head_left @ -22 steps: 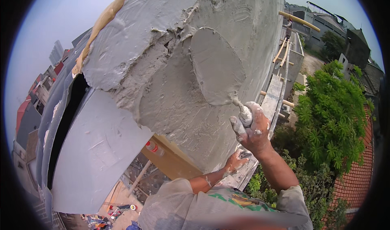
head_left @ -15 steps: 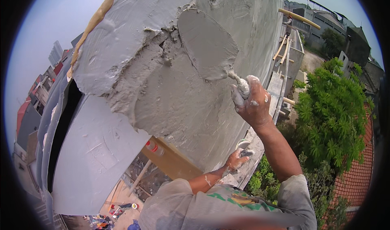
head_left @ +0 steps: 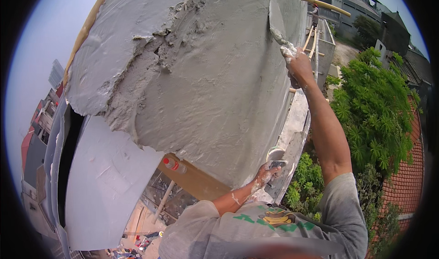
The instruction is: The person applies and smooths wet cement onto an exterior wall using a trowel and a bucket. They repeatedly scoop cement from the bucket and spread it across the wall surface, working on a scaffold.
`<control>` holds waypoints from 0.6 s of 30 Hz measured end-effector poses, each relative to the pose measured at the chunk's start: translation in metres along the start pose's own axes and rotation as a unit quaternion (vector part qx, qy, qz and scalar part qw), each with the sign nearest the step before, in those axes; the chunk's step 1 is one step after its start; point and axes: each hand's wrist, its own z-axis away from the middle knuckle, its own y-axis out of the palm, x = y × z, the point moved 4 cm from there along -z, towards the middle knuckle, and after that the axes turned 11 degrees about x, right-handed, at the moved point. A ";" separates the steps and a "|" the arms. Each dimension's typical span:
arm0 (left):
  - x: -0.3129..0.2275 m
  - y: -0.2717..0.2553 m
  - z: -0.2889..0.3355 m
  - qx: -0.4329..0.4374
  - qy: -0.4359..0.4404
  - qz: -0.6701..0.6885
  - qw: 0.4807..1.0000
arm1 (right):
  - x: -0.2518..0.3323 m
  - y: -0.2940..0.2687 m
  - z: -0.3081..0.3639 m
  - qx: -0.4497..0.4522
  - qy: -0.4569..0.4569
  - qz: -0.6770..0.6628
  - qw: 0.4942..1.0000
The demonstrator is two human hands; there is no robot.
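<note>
Currently my right hand (head_left: 299, 69) is clenched round the handle of the plastering trowel (head_left: 276, 23), up near the far right edge of the grey plastered wall (head_left: 206, 94); the blade shows narrow, and whether it presses the surface or stands just off it I can't tell. Trowel judged light, thin and stiff in the blade; wet mortar should add drag. Best hold: full wrap on the handle, clear of the neck, though the caked coating there could turn slippery. My left hand (head_left: 264, 174) is low by the plank (head_left: 295, 121), fingers at a dark object (head_left: 278, 164) beside a pale tub (head_left: 275, 153); gripped or merely touched, cannot tell. Textures: wall mostly smeared smooth, faint streaks, damp sheen; a ragged, crumbly ridge (head_left: 125, 83) cuts across at left, edges torn, likely soft and easily gouged. Beyond it, a thicker, slicker grey layer (head_left: 109, 44). Below, a smooth pale sheet (head_left: 107, 176) and a clear plastic bottle (head_left: 174, 165) with a red cap.
</note>
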 end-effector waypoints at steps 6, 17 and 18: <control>0.014 -0.013 -0.004 -0.007 -0.058 0.054 0.997 | 0.016 0.008 0.044 0.124 0.158 -0.379 0.903; 0.019 -0.007 -0.002 -0.008 -0.095 0.152 0.984 | 0.044 0.025 0.095 0.136 0.076 -0.153 0.976; 0.017 -0.009 0.001 -0.019 -0.086 0.168 0.982 | 0.059 0.023 0.120 0.188 0.090 -0.142 0.968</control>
